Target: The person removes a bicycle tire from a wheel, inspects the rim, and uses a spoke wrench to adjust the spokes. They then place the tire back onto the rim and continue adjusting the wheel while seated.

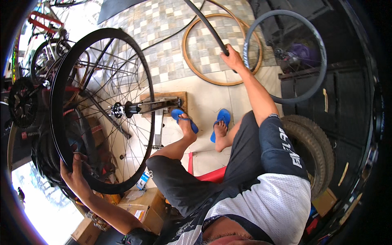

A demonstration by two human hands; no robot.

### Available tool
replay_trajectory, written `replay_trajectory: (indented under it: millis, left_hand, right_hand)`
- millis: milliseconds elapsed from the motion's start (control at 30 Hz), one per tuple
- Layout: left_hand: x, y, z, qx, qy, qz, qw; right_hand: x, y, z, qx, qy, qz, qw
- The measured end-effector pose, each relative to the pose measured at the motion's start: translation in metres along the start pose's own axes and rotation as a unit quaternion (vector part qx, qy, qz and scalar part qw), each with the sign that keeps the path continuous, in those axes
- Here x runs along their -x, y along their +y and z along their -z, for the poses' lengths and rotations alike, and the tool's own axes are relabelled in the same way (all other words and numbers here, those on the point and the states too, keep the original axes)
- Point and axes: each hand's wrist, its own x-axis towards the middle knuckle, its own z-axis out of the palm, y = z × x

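Observation:
A black deep-rimmed bicycle wheel [146, 81] stands at the left, with thin dark spokes and a black hub [131, 109]. No tire shows on its rim. My left hand [76, 177] is closed on the near left part of this rim, thumb and fingers on either side. Ahead and to the right, my right hand [233, 60] grips a black bicycle tire [208, 26], seen as a curved strip that runs out of the upper edge. A metal stand on a wooden base [184, 98] sits by the hub; whether it carries the wheel I cannot tell.
Tan-edged tires [185, 53] lie on the tiled floor ahead. Another wheel [322, 53] leans against dark cabinets [347, 87] at right, above thick knobby tires [316, 147]. Bicycles [49, 53] crowd the left. Cardboard boxes [151, 204] stand near my left knee; blue flip-flops [223, 116] are below.

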Motion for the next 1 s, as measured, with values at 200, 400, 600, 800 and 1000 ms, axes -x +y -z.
replay_trajectory:
  millis: [200, 400, 600, 800, 1000]
  left_hand:
    - [-0.006, -0.012, -0.003, 0.017, 0.01, -0.04, 0.999]
    - [-0.015, 0.003, 0.003, -0.032, -0.071, -0.005, 0.997]
    - [0.012, 0.048, -0.034, -0.196, 0.125, -0.308, 0.923]
    - [0.089, 0.111, -0.264, 0.004, -0.195, -0.251, 0.948]
    - [0.089, 0.058, -0.542, 0.118, -0.395, 0.222, 0.883]
  right_hand:
    - [0.022, 0.005, 0.019, -0.021, 0.008, -0.02, 1.0]
    - [0.031, 0.02, 0.01, -0.075, 0.022, 0.01, 0.997]
    - [0.042, 0.024, 0.005, -0.079, -0.037, 0.026, 0.996]
    - [0.048, 0.034, 0.033, -0.119, -0.174, -0.015, 0.977]
    - [0.077, 0.047, 0.056, -0.08, -0.27, 0.03, 0.959]
